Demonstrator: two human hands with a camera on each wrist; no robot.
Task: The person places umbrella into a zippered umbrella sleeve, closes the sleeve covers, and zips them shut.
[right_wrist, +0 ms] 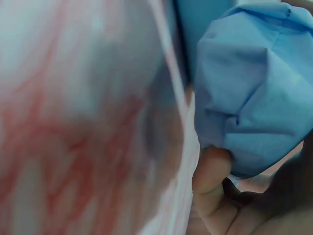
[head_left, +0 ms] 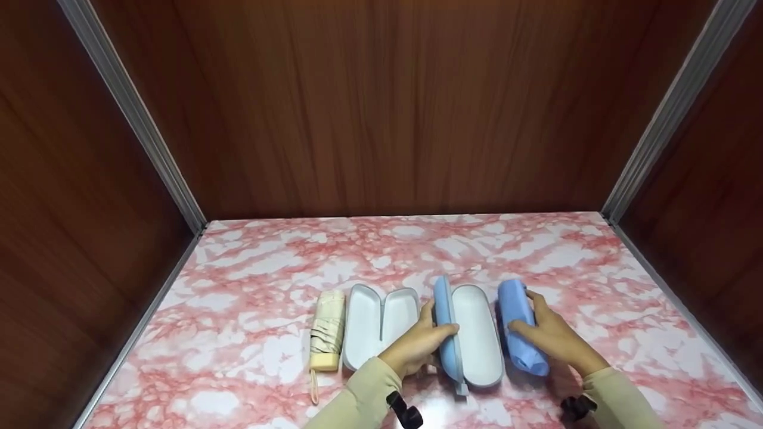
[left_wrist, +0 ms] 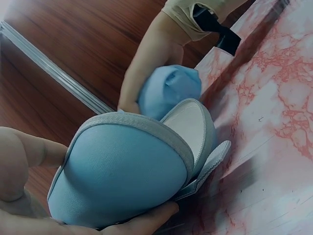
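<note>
My left hand (head_left: 421,342) grips one half of a light blue zip case (head_left: 444,333), the thumb over its rim. That half stands tilted up; the other half lies flat with its white lining (head_left: 478,333) facing up. In the left wrist view the zip case (left_wrist: 122,171) is seen from its end, fingers under it and at its rim. Just right of the case, my right hand (head_left: 551,333) holds a rolled bundle of blue fabric (head_left: 517,325). The right wrist view shows the folded end of the blue fabric bundle (right_wrist: 249,93) with fingers curled round it.
Left of my left hand another case (head_left: 362,333) lies spread with its white inside up. Beside it is a cream folded umbrella (head_left: 328,328) with a wrist loop (head_left: 314,388). The table (head_left: 238,333) has a red-and-white marbled top, with brown wood-look panels (head_left: 381,107) behind and at both sides.
</note>
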